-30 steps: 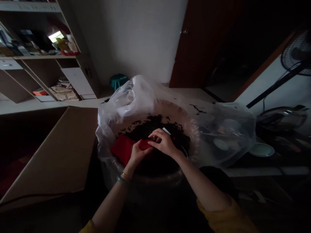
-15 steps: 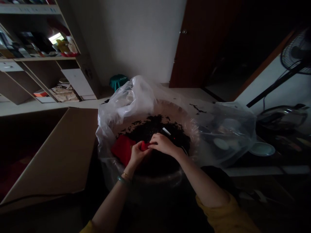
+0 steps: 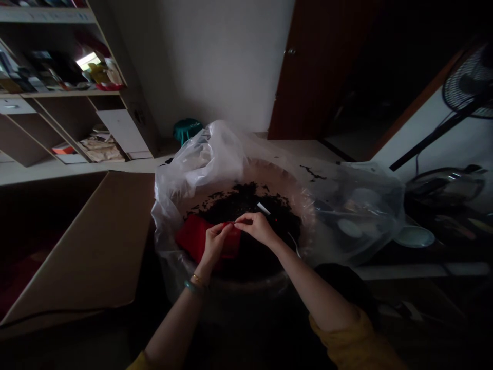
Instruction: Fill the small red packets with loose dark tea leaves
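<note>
At the center of the frame, we hold a small, thin red piece point(image 3: 231, 245), apparently fabric, over a round, pale-walled tub point(image 3: 265, 172). Our left hand point(image 3: 214, 241) is closed in a pinch, thumb against fingers, on its upper edge; our right hand point(image 3: 260, 228) is pinched at the same edge, close beside the left fingertips. The piece hangs below this grip. We judge that the paired grip steadies the edge and leaves its face unobstructed; fine detail between the fingertips is too dark to read. A larger red cloth-like item point(image 3: 191, 237) lies left of the hands, inside the tub, likely placed there to be within short reach. Dark, loose shredded material point(image 3: 246, 198) covers the tub bottom, with a small white rectangular tag point(image 3: 263, 208) upon it, just beyond the right hand. Translucent plastic sheeting point(image 3: 227, 149) is draped around the rim, probably to contain loose fragments. An open brown cardboard box point(image 3: 88, 246) stands at the left of the frame, near the tub.
</note>
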### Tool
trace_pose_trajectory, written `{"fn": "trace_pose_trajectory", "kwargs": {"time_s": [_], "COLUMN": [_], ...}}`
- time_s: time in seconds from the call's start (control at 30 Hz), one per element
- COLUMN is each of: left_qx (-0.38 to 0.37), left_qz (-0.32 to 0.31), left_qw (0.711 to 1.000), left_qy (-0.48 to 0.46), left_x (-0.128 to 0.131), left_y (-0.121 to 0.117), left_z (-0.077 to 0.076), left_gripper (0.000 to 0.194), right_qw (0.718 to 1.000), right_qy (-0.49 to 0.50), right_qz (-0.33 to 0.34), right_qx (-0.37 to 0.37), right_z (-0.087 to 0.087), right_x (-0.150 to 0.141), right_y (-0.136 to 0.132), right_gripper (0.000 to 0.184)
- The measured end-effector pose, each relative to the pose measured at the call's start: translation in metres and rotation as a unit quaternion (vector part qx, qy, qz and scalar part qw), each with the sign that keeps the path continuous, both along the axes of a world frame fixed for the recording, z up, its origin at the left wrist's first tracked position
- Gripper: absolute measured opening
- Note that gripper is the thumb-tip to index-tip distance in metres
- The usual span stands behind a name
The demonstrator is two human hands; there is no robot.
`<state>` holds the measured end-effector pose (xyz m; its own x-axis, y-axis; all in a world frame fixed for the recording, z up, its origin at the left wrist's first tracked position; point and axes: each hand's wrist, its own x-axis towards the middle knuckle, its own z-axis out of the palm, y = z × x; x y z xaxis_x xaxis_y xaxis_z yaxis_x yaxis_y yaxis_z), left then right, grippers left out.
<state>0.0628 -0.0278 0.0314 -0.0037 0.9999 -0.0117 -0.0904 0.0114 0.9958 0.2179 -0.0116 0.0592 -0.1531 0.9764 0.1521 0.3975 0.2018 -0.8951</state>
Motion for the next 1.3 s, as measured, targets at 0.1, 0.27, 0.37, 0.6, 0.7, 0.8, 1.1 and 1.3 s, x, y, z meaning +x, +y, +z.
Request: {"fn": "trace_pose_trajectory", "kwargs": {"time_s": [0.1,0.27,0.37,0.6,0.7,0.8,1.1,1.3], "left_qx": [-0.012,-0.091,-0.128,-0.151,-0.148,-0.145,-0.118,-0.094], "left_qz": [-0.01,-0.093,-0.094,-0.075,-0.071,-0.072,-0.067,-0.068], "left_qw": [1.0,0.989,0.984,0.98,0.981,0.983,0.988,0.993], "left_qy": [-0.013,-0.068,-0.085,-0.108,-0.102,-0.085,-0.068,-0.025], "left_x": [0.001,0.0,0.002,0.006,0.007,0.006,0.0,0.003], "left_y": [-0.001,-0.004,-0.002,0.0,-0.001,-0.002,0.0,0.0], "left_z": [0.003,0.002,-0.001,0.0,0.003,0.005,0.001,0.004], "left_gripper": [0.036,0.042,0.045,0.045,0.046,0.045,0.045,0.038], "right_qw": [1.0,0.999,0.999,0.974,0.955,0.954,0.996,0.983], "right_qy": [-0.003,-0.018,-0.019,-0.173,-0.257,-0.267,-0.088,-0.111], "right_qz": [-0.007,-0.014,0.019,-0.146,-0.134,-0.117,-0.012,0.14], "right_qx": [0.002,0.032,0.025,0.003,-0.062,-0.065,0.025,0.052], "right_z": [-0.001,0.0,0.0,-0.033,-0.054,-0.063,-0.011,0.021], "right_x": [0.0,-0.003,0.002,0.076,0.096,0.097,0.076,0.039], "right_y": [0.0,-0.003,0.001,0.044,0.052,0.052,0.034,0.005], "right_gripper": [0.004,0.004,0.008,0.036,0.038,0.034,0.04,0.048]}}
